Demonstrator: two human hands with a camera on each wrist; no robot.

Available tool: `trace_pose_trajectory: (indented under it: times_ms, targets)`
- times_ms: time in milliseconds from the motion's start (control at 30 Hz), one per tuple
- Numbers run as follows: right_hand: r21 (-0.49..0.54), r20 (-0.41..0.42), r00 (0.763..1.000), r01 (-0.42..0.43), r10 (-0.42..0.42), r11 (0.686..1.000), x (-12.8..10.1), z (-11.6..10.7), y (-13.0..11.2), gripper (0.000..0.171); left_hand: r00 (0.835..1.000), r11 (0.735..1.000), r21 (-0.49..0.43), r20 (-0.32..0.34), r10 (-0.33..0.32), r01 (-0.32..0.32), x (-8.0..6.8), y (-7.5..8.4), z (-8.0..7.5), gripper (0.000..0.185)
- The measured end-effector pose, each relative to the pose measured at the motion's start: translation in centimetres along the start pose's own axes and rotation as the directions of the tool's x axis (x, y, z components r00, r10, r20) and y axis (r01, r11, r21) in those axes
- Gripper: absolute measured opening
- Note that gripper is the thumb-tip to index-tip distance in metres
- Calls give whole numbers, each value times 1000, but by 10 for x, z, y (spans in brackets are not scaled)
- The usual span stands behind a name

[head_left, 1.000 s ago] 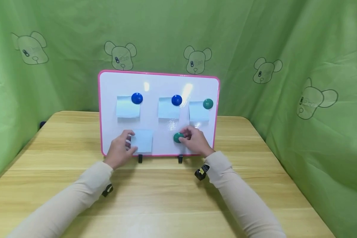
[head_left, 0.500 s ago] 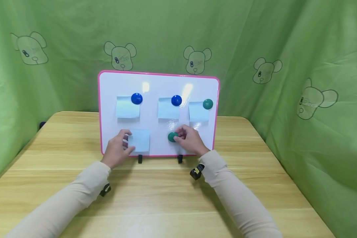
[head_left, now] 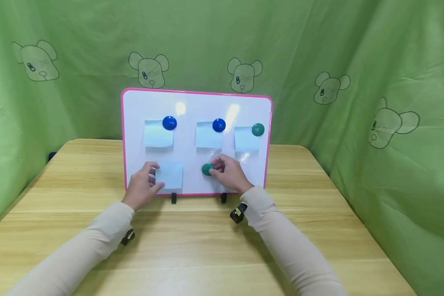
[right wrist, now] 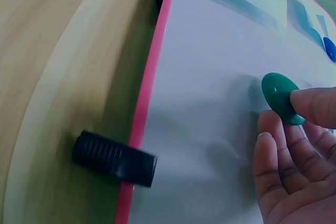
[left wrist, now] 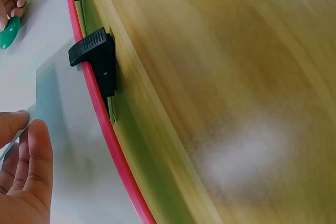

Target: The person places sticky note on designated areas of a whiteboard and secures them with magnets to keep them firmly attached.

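In the head view, my left hand (head_left: 142, 185) pinches the left edge of a light blue sticky note (head_left: 170, 174) in front of the whiteboard's lower part. Its thumb and fingertips meet at the paper's edge in the left wrist view. To the right, my right hand (head_left: 229, 172) holds a round green magnet (right wrist: 281, 98) between thumb and fingers. The right wrist view shows this magnet apart from the board face, with its shadow beside it. The pink-framed whiteboard (head_left: 140, 102) stands upright on the table. Whether the note touches the board cannot be told.
Above hang further notes: one (head_left: 158, 137) under a blue magnet (head_left: 169, 123), one (head_left: 209, 137) under another blue magnet (head_left: 219, 125), and one (head_left: 246, 142) under a green magnet (head_left: 257, 129). Black stand clips (left wrist: 97, 56) grip the board's bottom edge. Green curtains surround the wooden table (head_left: 192, 255).
Both hands have drifted left along the board. The sticky note has gone left with my left hand, and the green magnet has gone left and slightly up with my right.
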State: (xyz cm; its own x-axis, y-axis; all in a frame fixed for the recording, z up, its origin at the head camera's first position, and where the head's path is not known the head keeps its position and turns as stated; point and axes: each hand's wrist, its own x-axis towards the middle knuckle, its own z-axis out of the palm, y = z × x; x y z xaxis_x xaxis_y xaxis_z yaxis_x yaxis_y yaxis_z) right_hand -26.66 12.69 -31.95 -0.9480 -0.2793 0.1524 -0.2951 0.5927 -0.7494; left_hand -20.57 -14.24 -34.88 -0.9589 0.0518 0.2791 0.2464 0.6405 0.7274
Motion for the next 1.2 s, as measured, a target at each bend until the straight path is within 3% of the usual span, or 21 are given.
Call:
trace_pose_trajectory:
  times_ms: [600,1200]
  targets:
    - [-19,8,996,90,-90,996,12,21,-22,15,1000,1000,13,-12,-17,17,1,-5,-3,45]
    - [-30,69,994,86,-84,996,21,44,-45,12,999,997,50,-7,-51,51,4,-7,-3,46]
